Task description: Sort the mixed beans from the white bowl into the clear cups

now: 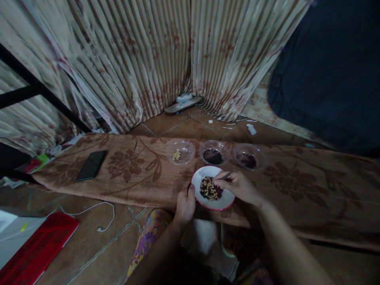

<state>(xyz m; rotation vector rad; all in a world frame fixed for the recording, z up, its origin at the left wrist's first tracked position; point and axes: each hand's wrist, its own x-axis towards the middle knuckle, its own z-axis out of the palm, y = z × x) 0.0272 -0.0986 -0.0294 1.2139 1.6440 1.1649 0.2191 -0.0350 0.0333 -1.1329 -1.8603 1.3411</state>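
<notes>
A white plate with a red rim (225, 203) holds a mixed heap of beans (211, 188), pale yellow ones among black and dark red ones. My left hand (186, 202) grips its left rim, thumb on top. Over the right side of the plate, my right hand (237, 185) pinches a thin, dark, metallic tool, tweezers-like (226, 175); its tip is hidden by my fingers. Behind the plate stand three clear plastic bowls: the left bowl (188, 154) with a few pale beans, the middle bowl (214, 147) with black beans, the right bowl (257, 154) with dark red ones.
A patterned brown cloth (142, 190) covers the long low table. On its left part lies a black phone (92, 165). Striped curtains (148, 59) hang behind, with a skateboard (183, 105) at their foot. A red object (44, 245) and a white cable (109, 209) are on the floor.
</notes>
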